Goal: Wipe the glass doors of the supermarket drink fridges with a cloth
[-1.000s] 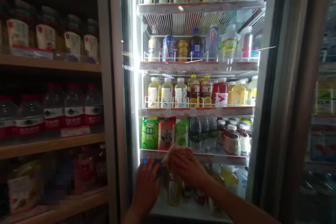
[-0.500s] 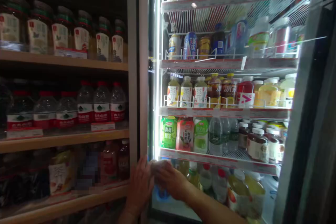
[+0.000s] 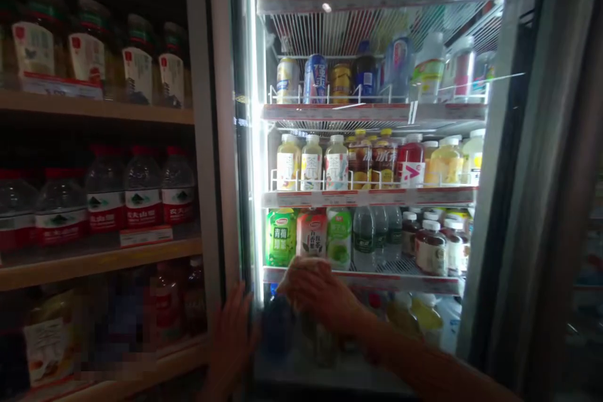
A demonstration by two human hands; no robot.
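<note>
My right hand (image 3: 313, 292) presses a pale, crumpled cloth (image 3: 308, 262) against the glass door of a lit drinks fridge (image 3: 362, 277). Its fingers are bent over the cloth, most of which they cover. Behind the glass at that spot are a red drink carton (image 3: 311, 231) and a shelf edge. My left hand (image 3: 232, 333) lies with outstretched fingers on the metal door frame (image 3: 221, 201), lower left of the right hand. It is dim and slightly blurred, and nothing shows in it.
Left of the frame, wooden shelves (image 3: 94, 260) hold red-capped water bottles (image 3: 144, 191) and jars with green bands (image 3: 137, 63). Several rows of bottles and cans stand inside the fridge. A dark metal upright (image 3: 490, 201) bounds the fridge on the right.
My right hand has moved up and right across the glass with the cloth, away from my left hand. The left hand stays at the frame. The view has turned to the right.
</note>
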